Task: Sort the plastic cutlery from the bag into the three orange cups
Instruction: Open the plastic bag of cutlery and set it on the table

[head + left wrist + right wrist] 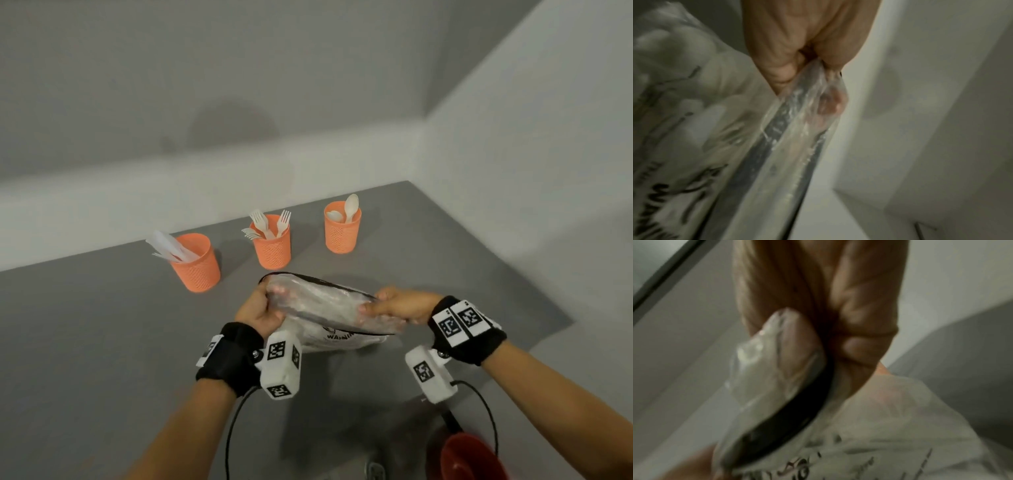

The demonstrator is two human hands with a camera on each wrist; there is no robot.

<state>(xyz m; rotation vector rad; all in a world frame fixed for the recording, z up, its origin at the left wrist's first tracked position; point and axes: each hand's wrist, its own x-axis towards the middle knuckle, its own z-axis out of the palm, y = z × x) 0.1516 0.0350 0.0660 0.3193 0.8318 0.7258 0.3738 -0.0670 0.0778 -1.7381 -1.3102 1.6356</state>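
A clear plastic bag (325,308) with black print and a dark zip strip is held above the grey table (85,342). My left hand (260,308) grips its left end and my right hand (397,305) pinches its right end. In the left wrist view the bag (777,146) runs from my fingers (781,71). In the right wrist view my fingers (795,340) show through the bag's plastic (890,426). Three orange cups stand behind: the left cup (197,263) holds knives, the middle cup (272,248) forks, the right cup (342,228) spoons. What the bag holds cannot be made out.
A grey wall with a pale ledge (171,181) runs behind the cups, and another wall closes the right side. A red bowl-like object (469,459) sits at the bottom right below the table edge. Cables (233,428) hang from both wrist cameras.
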